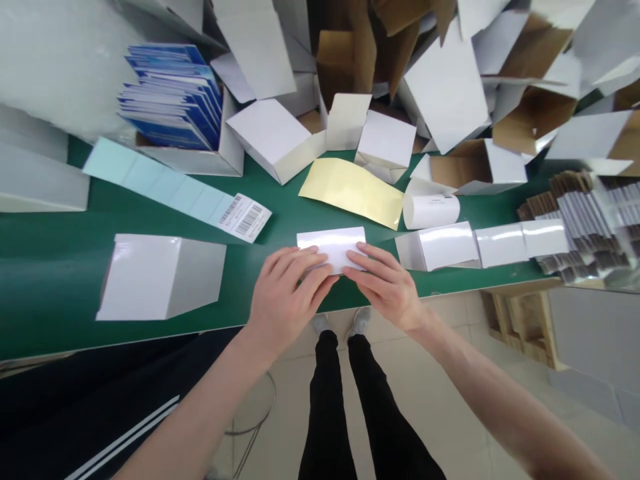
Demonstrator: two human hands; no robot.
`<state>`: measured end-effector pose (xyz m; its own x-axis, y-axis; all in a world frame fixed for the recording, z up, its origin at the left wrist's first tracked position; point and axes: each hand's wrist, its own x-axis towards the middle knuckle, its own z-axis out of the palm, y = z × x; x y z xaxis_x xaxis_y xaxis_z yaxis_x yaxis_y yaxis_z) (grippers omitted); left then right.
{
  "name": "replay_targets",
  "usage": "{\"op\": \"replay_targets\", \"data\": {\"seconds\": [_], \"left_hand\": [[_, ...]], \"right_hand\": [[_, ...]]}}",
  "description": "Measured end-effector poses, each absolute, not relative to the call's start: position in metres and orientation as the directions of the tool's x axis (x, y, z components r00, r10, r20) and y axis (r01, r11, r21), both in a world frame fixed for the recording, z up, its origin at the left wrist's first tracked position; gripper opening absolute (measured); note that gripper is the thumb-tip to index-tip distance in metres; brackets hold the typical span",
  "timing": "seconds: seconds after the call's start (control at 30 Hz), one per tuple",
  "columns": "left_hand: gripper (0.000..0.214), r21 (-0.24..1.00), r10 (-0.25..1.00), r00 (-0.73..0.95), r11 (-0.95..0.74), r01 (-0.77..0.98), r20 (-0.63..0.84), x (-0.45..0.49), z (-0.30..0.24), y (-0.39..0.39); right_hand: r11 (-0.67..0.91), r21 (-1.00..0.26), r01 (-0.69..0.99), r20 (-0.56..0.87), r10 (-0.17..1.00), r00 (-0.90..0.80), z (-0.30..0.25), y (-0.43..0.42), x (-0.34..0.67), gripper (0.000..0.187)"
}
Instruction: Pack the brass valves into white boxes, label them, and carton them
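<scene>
A small white box (331, 238) with a glossy top lies at the front edge of the green table, between my two hands. My left hand (293, 283) has its fingers curled over the box's left part, fingertips pressed on the top and near side. My right hand (385, 280) grips the right part in the same way, thumb and fingers close together. Both palms hide part of the box's near side. To its right, a row of similar white boxes (447, 244) runs along the table edge.
A yellow backing sheet (353, 190) and a label roll (431, 211) lie behind the box. A barcode label strip (175, 189), a larger white box (160, 277) and a carton of blue booklets (173, 100) are left. White cartons (445, 87) pile up behind; stacked folded boxes (587, 217) stand right.
</scene>
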<state>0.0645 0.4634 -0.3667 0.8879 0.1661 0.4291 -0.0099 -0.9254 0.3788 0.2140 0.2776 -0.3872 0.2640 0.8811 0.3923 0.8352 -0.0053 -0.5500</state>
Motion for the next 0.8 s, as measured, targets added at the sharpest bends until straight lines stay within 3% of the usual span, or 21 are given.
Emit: {"op": "replay_targets", "data": {"seconds": [0.1, 0.3, 0.43, 0.53, 0.6, 0.67, 0.73, 0.8], "left_hand": [[0.028, 0.309, 0.072, 0.926, -0.950, -0.050, 0.372, 0.067, -0.364, 0.465], [0.063, 0.305, 0.019, 0.816, -0.932, -0.194, 0.578, 0.061, -0.390, 0.463], [0.063, 0.286, -0.011, 0.867, -0.942, -0.176, 0.498, 0.072, -0.381, 0.469], [0.080, 0.312, 0.052, 0.952, -0.949, -0.047, 0.301, 0.097, -0.367, 0.475], [0.094, 0.317, 0.083, 0.987, -0.948, 0.035, 0.141, 0.113, -0.363, 0.478], [0.092, 0.314, 0.094, 0.995, -0.946, 0.076, 0.043, 0.124, -0.360, 0.477], [0.081, 0.339, 0.146, 0.986, -0.934, 0.112, 0.075, 0.127, -0.351, 0.470], [0.077, 0.415, 0.247, 0.953, -0.896, 0.157, 0.173, 0.130, -0.330, 0.456]], "right_hand": [[-0.010, -0.504, 0.863, 0.311, 0.931, 0.193, -0.381, 0.273, 0.216, 0.046], [-0.021, -0.439, 0.898, 0.320, 0.930, 0.179, -0.362, 0.258, 0.214, 0.041], [-0.205, -0.407, 0.890, 0.393, 0.841, 0.373, -0.338, 0.218, 0.233, 0.045], [-0.427, -0.300, 0.853, 0.297, 0.808, 0.509, -0.323, 0.185, 0.265, 0.050], [-0.506, -0.224, 0.833, 0.186, 0.817, 0.546, -0.320, 0.169, 0.289, 0.066], [-0.535, -0.190, 0.824, 0.090, 0.826, 0.557, -0.320, 0.159, 0.307, 0.079], [-0.526, -0.203, 0.826, 0.039, 0.838, 0.544, -0.322, 0.152, 0.316, 0.075], [-0.504, -0.265, 0.822, 0.083, 0.837, 0.541, -0.319, 0.145, 0.316, 0.062]]}}
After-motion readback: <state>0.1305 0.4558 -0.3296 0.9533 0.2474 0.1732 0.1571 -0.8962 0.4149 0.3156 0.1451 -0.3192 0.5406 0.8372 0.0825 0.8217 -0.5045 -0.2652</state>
